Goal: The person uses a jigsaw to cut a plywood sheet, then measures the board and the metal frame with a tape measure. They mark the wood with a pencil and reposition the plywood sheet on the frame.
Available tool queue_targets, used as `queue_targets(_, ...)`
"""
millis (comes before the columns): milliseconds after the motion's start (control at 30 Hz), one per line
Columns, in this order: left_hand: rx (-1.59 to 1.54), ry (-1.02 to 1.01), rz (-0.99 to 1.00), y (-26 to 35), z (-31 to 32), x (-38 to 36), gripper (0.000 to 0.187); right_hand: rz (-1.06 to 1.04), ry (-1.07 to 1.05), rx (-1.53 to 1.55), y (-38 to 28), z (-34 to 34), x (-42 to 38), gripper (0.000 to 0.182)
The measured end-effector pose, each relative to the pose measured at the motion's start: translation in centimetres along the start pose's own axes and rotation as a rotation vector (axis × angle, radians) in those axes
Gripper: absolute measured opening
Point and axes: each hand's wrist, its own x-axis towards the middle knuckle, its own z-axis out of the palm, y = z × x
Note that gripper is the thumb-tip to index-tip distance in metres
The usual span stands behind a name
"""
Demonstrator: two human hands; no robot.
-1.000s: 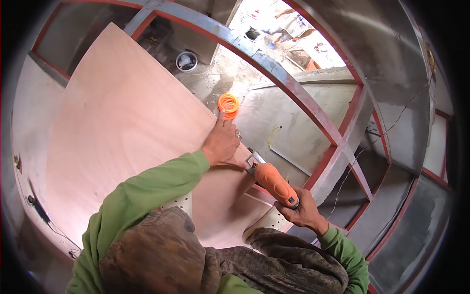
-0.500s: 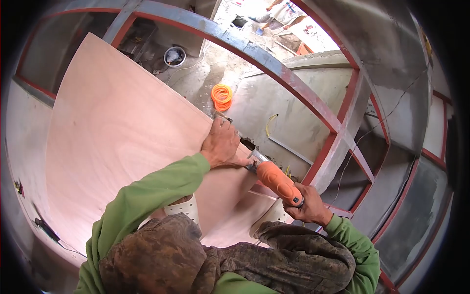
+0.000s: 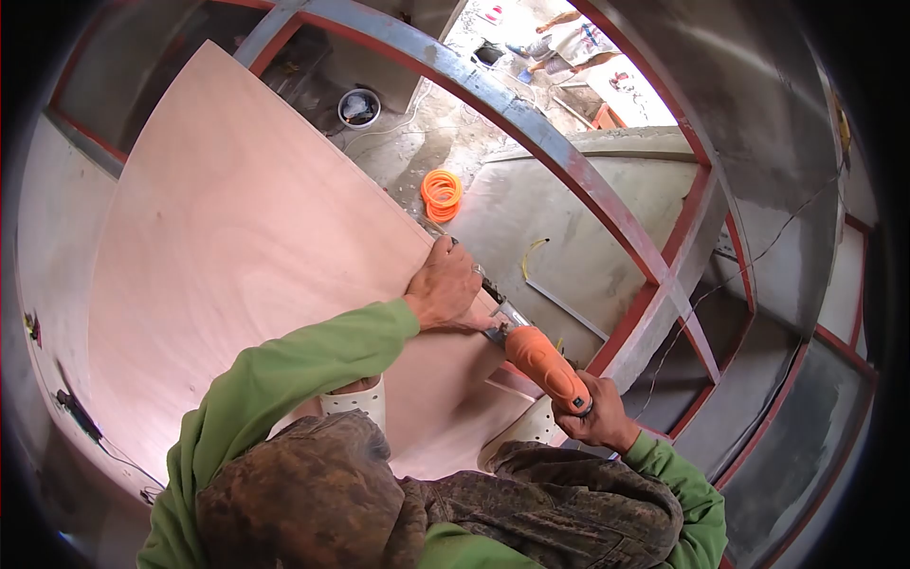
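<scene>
A large pale plywood sheet [image 3: 237, 209] slants across the left and middle of the head view. My left hand [image 3: 445, 284] presses on its long edge, fingers curled over the rim and thumb pointing toward the tool. In my right hand [image 3: 602, 412] is an orange jigsaw [image 3: 545, 363], gripped at its rear end. The jigsaw's metal front rests at the plywood edge, close to my left thumb. Its blade is hidden from above.
Red and grey metal framing [image 3: 559, 156] crosses above the floor. An orange coiled hose [image 3: 442, 195] and a bucket [image 3: 359, 108] stand beyond the sheet. Another person [image 3: 569, 47] is at the top right. My white perforated shoes [image 3: 355, 403] are beside the sheet.
The whole view has shifted slightly, so sheet, hands and frame appear a little to the right and lower. My left hand still holds the edge and my right hand the jigsaw.
</scene>
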Motion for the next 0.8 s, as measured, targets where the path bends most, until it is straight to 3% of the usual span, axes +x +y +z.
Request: queue_targets(800, -0.054, 0.008, 0.028, -0.35, 0.3, -0.04, 0.082, -0.025, -0.012, -0.007, -0.37, -0.47, 0.48, 0.035)
